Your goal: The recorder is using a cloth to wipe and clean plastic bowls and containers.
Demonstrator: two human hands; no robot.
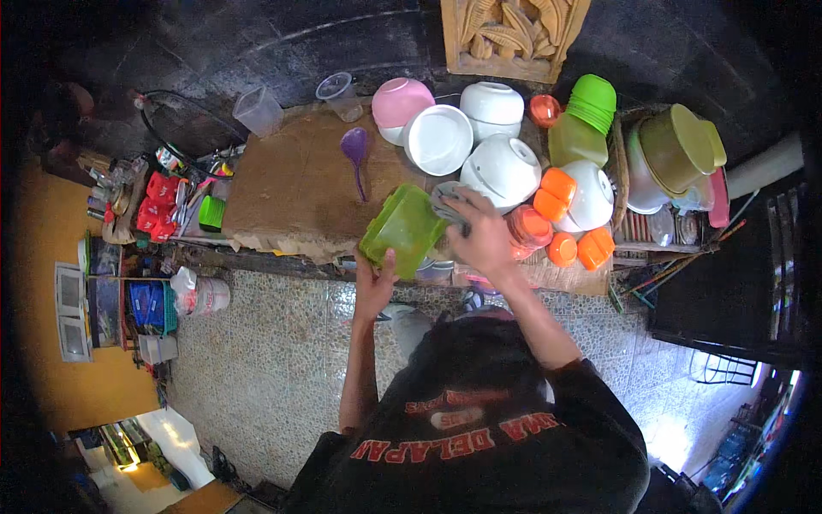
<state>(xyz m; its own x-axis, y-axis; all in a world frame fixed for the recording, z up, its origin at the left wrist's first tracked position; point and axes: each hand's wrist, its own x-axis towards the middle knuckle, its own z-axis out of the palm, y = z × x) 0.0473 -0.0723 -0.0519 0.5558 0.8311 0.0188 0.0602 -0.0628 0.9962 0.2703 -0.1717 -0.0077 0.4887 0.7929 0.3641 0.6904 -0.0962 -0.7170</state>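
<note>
My left hand point(376, 286) grips the near end of a translucent green plastic container point(403, 228), which is tilted over the front edge of the table. A crumpled grey cloth point(447, 202) is bunched in my right hand point(478, 231), right at the container's right side. Whether the cloth touches the container's wall cannot be told. Just right of that hand sit stacked orange-red plastic cups point(530, 226) and a white bowl point(501, 172). Behind the container, a purple ladle point(355, 157) lies on the brown cardboard cover point(292, 186) of the table.
More white bowls point(439, 140), a pink bowl point(402, 104) and stacked green cups point(591, 106) crowd the table's right half. Clear plastic cups point(259, 112) stand at the back left. A carved wooden panel point(514, 38) rises behind. Large pots point(668, 157) fill the far right.
</note>
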